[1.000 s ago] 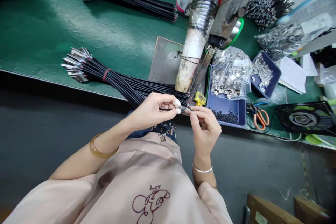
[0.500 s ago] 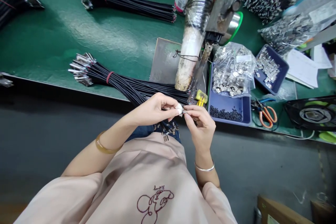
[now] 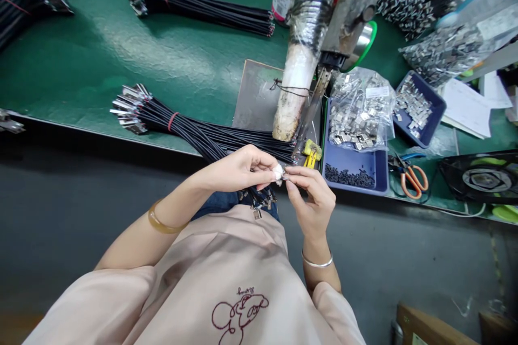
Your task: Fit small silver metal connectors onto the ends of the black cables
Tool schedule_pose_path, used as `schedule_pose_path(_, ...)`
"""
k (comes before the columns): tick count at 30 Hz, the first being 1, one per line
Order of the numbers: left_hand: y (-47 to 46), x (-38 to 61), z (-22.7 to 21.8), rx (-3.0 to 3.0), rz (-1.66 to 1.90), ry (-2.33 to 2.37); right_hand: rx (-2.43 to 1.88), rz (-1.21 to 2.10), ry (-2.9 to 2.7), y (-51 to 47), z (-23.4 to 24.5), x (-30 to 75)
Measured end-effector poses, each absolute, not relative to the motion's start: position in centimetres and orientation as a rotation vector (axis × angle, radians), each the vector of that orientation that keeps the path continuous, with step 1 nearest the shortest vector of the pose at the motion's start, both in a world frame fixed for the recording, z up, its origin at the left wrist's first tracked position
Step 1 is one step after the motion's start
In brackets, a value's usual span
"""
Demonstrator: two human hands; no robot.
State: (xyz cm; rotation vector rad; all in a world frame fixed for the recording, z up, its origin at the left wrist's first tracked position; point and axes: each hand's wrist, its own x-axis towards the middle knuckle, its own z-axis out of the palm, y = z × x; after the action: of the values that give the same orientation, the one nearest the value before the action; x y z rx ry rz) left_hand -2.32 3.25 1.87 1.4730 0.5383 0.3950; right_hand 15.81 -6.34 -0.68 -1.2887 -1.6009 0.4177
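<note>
My left hand (image 3: 238, 168) is closed in a pinch on the end of a thin black cable (image 3: 259, 167), its fingertips taped white. My right hand (image 3: 311, 194) meets it fingertip to fingertip, pinching a small metal shell (image 3: 284, 176) at that cable end. Both hands hover just in front of the green bench's (image 3: 121, 59) edge, above my lap. More cable ends with metal connectors (image 3: 259, 202) hang below my left hand. A bundle of black cables (image 3: 194, 132) with a red band lies on the bench beside my left hand.
A foil-wrapped duct and soldering fixture (image 3: 311, 38) stands behind the hands. A blue tray (image 3: 352, 164) with a bag of metal shells (image 3: 360, 113), a second blue tray (image 3: 416, 108), orange-handled scissors (image 3: 410, 178) and a fan (image 3: 481, 178) sit at right. More cable bundles (image 3: 202, 5) lie farther back.
The hands stayed together at the cable end, with small finger shifts. The right hand's fingertips moved slightly left toward the left hand. The view drifted a little.
</note>
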Motion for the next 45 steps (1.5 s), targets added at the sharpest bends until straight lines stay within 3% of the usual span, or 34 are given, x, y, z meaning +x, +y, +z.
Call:
schedule_pose_path(35, 3.6, -2.4, 2.0, 1.448, 0.392, 0.482, -1.279, 0.439, -1.598, -5.9, -0.9, 16.2)
schedule_pose_path(43, 3.3, -2.3, 1.5, 1.486, 0.365, 0.501, -1.302, 0.108, -1.858, -6.6, 0.0, 16.1)
schedule_pose_path(45, 3.3, -2.2, 1.4, 1.515, 0.358, 0.517, -1.315, 0.157, -1.826, -6.4, 0.0, 16.1)
